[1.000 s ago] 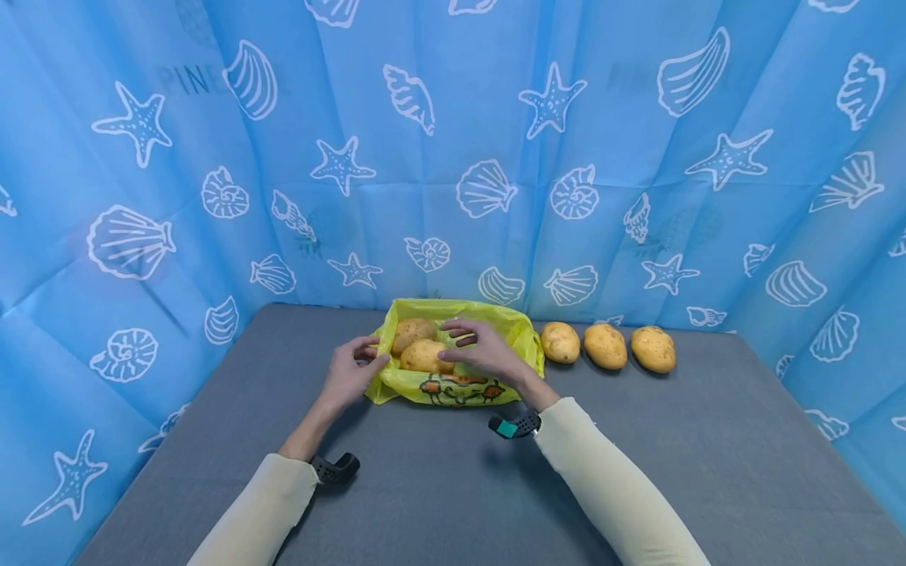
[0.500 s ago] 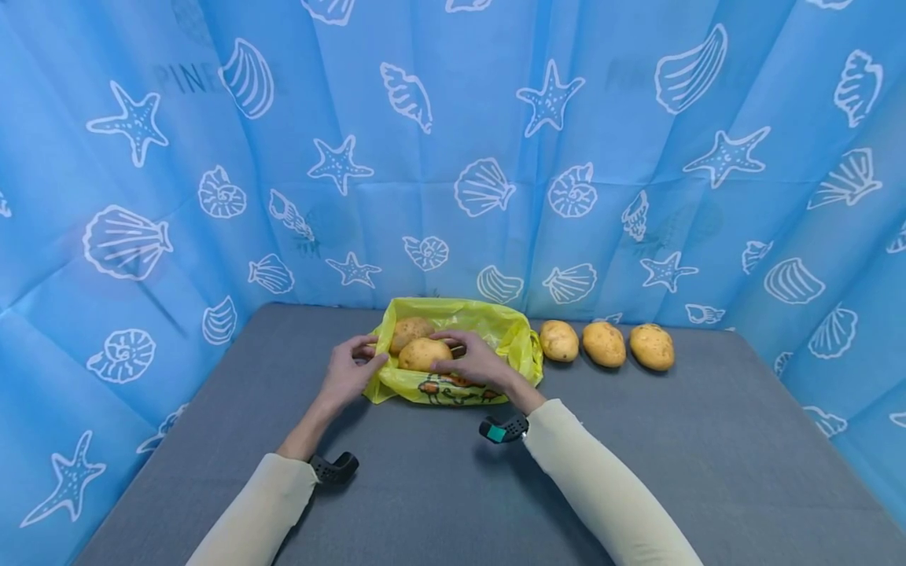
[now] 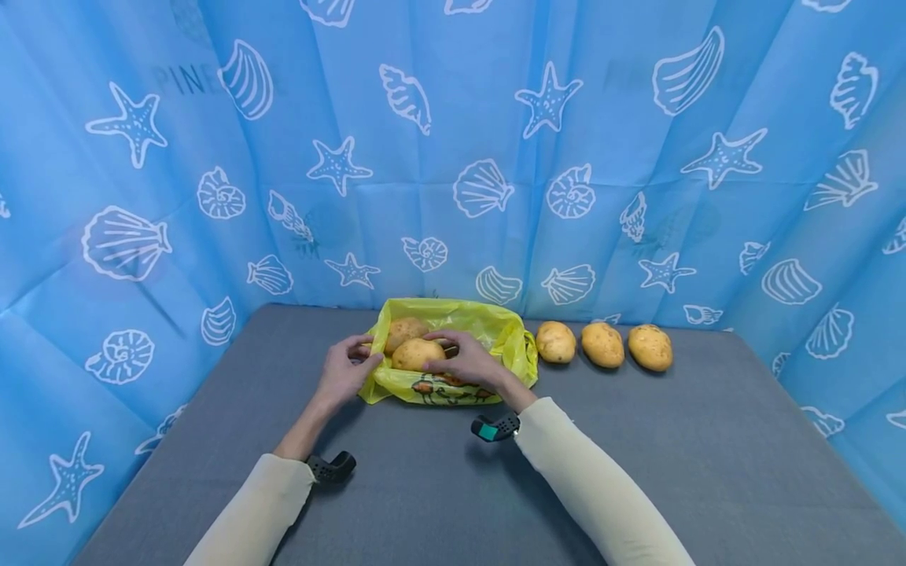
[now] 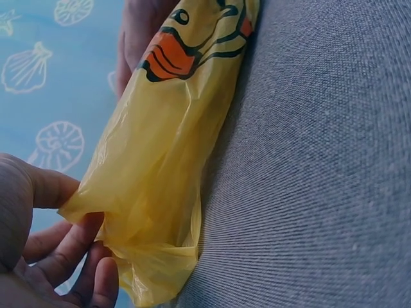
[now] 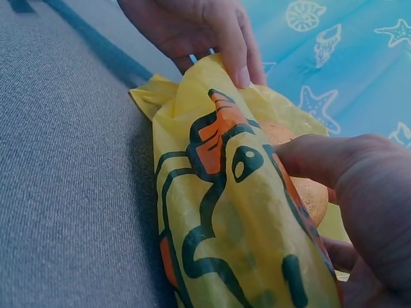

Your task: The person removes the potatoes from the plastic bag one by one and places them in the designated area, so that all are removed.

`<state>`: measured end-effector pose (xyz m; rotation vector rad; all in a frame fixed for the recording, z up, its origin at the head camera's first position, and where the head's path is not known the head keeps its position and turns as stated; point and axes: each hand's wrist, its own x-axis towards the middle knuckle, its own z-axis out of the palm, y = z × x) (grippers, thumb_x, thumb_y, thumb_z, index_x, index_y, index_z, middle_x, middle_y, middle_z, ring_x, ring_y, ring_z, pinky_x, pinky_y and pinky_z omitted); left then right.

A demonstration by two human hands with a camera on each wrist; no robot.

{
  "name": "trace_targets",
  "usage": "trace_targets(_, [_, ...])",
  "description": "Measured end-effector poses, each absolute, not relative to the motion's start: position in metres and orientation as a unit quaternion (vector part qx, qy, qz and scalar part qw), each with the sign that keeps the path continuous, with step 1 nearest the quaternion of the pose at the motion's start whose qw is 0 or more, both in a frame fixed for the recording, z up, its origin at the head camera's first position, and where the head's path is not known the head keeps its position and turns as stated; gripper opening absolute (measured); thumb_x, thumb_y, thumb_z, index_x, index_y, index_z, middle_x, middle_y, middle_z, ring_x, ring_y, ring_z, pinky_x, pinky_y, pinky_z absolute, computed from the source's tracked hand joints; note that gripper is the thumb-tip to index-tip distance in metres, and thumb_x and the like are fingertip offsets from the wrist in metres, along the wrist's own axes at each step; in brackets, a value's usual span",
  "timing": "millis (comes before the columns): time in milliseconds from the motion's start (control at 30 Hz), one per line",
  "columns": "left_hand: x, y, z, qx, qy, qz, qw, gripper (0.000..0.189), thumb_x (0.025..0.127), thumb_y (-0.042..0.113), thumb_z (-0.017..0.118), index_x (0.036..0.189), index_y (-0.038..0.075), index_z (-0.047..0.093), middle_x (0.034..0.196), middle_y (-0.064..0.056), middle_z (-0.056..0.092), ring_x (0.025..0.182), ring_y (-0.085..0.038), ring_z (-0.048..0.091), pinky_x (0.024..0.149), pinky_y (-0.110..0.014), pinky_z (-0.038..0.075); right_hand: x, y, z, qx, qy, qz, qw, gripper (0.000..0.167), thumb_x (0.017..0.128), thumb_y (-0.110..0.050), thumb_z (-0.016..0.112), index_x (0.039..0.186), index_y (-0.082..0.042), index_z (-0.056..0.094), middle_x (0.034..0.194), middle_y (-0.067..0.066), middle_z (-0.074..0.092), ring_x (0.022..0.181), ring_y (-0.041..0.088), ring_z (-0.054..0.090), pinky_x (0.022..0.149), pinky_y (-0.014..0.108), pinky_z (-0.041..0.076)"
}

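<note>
A yellow-green plastic bag (image 3: 396, 384) printed with an orange-and-black cartoon lies on its side, its mouth spread upward. Two potatoes show inside at its left end: a front potato (image 3: 410, 355) and a back potato (image 3: 405, 330). With thumb and fingers, my left hand (image 3: 343, 371) pinches the left edge of the bag; the left wrist view shows the plastic (image 4: 148, 192) between them. My right hand (image 3: 469, 362) reaches into the bag and grips the front potato, thumb on the near side and fingers beyond. In the right wrist view the bag wall partly hides this potato (image 5: 313, 199).
To the right of the bag stand three potatoes in a row: a near one (image 3: 555, 343), a middle one (image 3: 602, 344) and a far right one (image 3: 650, 347). A grey cloth-covered table (image 3: 425, 487) lies beneath. Behind it hangs a blue curtain (image 3: 453, 118) with white shells.
My right hand has moved left inside the bag, and its fingers have closed onto the front potato. The left hand keeps its pinch on the bag edge.
</note>
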<state>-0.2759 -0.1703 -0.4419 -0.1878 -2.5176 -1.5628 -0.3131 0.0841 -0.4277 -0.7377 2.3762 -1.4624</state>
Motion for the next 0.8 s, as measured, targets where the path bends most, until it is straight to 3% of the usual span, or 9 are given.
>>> trace_targets(233, [-0.276,-0.174,-0.44,-0.055,-0.846,-0.524,0.082,0.041,0.098,0.012,0.067,0.135,-0.005,0.059,0.107,-0.018,0.066,0.102,-0.032,0.062,0.083,-0.038,0.051,-0.315,0.08,-0.43,-0.253,0.816,-0.506,0.122,0.053,0.094,-0.022,0.075,0.142,-0.008,0.057,0.139,0.016,0.058,0.123,0.033,0.058,0.094,0.045,0.052])
trace_targets(800, [-0.277,-0.18,-0.437,-0.042,-0.854,-0.512,0.078,0.04,0.098,0.012,0.066,0.135,-0.004,0.059,0.106,-0.018,0.066,0.103,-0.032,0.062,0.081,-0.038,0.052,-0.316,0.069,-0.429,-0.245,0.829,-0.488,0.12,0.054,0.091,-0.021,0.078,0.14,-0.009,0.058,0.135,0.014,0.06,0.121,0.03,0.059,0.093,0.042,0.052])
